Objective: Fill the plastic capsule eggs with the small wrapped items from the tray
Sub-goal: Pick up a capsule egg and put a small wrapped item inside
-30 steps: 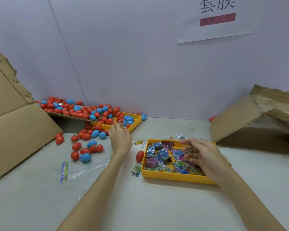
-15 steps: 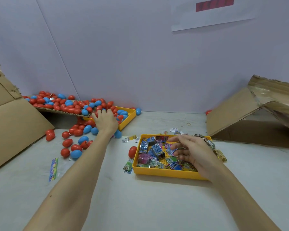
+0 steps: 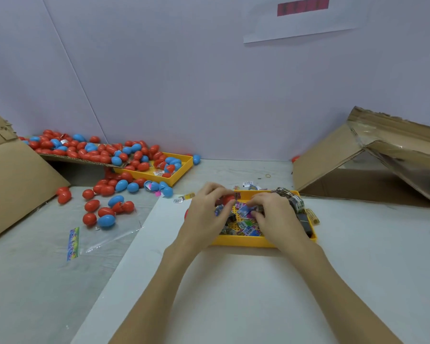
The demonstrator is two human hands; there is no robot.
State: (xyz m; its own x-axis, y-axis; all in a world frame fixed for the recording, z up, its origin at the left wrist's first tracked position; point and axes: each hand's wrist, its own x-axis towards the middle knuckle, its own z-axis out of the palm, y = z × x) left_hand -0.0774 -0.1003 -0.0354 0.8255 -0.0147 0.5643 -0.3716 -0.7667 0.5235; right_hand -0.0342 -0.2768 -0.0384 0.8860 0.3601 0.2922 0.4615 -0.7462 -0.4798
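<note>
Red egg [image 3: 226, 199] gripped in left hand [image 3: 206, 214] | right hand [image 3: 276, 214] fingers pinch wrapped item [image 3: 243, 211] | yellow tray [image 3: 246, 242] holds packets

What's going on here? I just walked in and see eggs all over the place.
A person is filling plastic capsule eggs with small wrapped items. Both hands are over the near yellow tray of wrapped items: the left hand holds a red egg, and the right hand pinches a small blue packet beside it. The packet is not yet inside. Many more red and blue eggs lie heaped to the left, on cardboard, in a second yellow tray and loose on the table.
</note>
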